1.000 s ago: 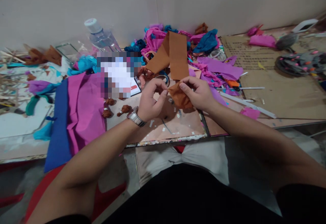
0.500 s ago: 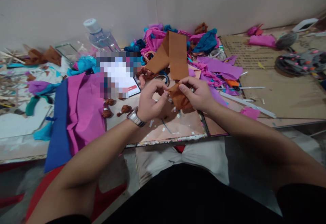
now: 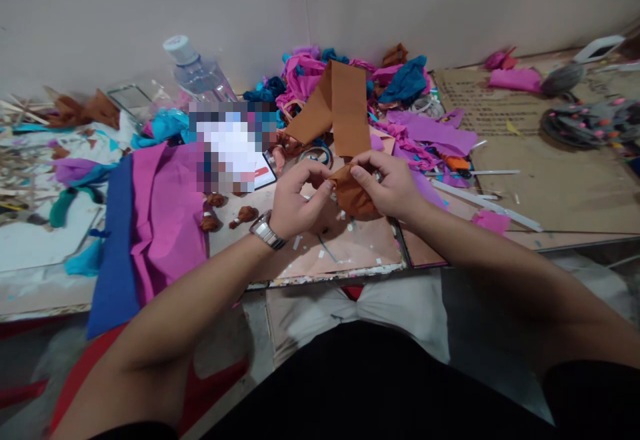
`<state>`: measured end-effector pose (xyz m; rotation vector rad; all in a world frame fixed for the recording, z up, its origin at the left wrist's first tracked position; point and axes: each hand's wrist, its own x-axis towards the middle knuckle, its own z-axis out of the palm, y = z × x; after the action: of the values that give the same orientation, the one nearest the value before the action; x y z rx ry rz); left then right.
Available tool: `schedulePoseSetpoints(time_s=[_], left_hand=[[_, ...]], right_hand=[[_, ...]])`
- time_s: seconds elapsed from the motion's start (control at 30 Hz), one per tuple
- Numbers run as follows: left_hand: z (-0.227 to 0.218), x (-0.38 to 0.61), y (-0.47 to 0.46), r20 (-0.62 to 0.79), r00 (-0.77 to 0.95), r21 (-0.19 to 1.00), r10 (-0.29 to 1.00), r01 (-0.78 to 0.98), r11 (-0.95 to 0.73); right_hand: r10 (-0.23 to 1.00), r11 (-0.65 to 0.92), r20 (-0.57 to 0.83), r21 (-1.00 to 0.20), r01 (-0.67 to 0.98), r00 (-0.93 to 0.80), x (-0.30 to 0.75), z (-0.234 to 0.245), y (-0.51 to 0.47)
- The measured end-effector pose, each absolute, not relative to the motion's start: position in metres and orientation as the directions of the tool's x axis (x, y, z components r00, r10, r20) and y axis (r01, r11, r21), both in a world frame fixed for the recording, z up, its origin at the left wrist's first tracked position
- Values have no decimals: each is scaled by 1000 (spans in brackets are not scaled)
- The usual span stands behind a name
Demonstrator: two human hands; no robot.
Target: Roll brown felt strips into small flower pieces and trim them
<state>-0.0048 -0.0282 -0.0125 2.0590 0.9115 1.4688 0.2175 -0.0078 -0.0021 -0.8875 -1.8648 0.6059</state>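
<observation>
Both my hands pinch a piece of brown crepe paper (image 3: 356, 195) above the front of the table. My left hand (image 3: 299, 201), with a metal watch (image 3: 268, 230) at the wrist, grips its left edge between thumb and fingertips. On the upper right part of the same piece, the thumb and fingers of my right hand (image 3: 387, 183) are closed. The paper bulges into a rounded shape below the fingers. Just behind lies a folded brown crepe paper strip (image 3: 350, 103). Left of my left hand sit several small brown paper rosettes (image 3: 245, 215).
A partly blurred phone or tablet (image 3: 260, 165) lies left of my hands, a clear bottle (image 3: 203, 77) behind it. Pink crepe paper (image 3: 170, 207) overhangs the front edge at left. Scraps (image 3: 305, 77) heap against the wall; white sticks (image 3: 490, 207) and cardboard (image 3: 525, 187) lie right.
The brown paper between my hands has become rounder along its lower edge. My left fingertips have shifted very slightly at its left edge; my right hand stays nearly in place.
</observation>
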Motion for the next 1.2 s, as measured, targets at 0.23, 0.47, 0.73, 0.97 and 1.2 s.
schedulePoseSetpoints(time_s=[0.23, 0.47, 0.73, 0.97, 1.2], left_hand=[[-11, -4, -27, 648, 158, 710, 745, 227, -666], [-14, -4, -28, 644, 195, 707, 740, 218, -672], [-13, -5, -27, 636, 212, 718, 742, 189, -670], [-9, -4, -27, 632, 260, 724, 730, 138, -676], [-11, -3, -27, 622, 248, 725, 743, 176, -666]], right_hand=[[800, 600, 533, -726, 336, -275, 217, -2, -8], [786, 617, 547, -718, 323, -288, 217, -2, -9], [777, 628, 539, -697, 346, -325, 217, -3, -7], [765, 642, 555, -692, 330, -327, 218, -5, -6], [765, 644, 552, -683, 346, -334, 218, -3, -7]])
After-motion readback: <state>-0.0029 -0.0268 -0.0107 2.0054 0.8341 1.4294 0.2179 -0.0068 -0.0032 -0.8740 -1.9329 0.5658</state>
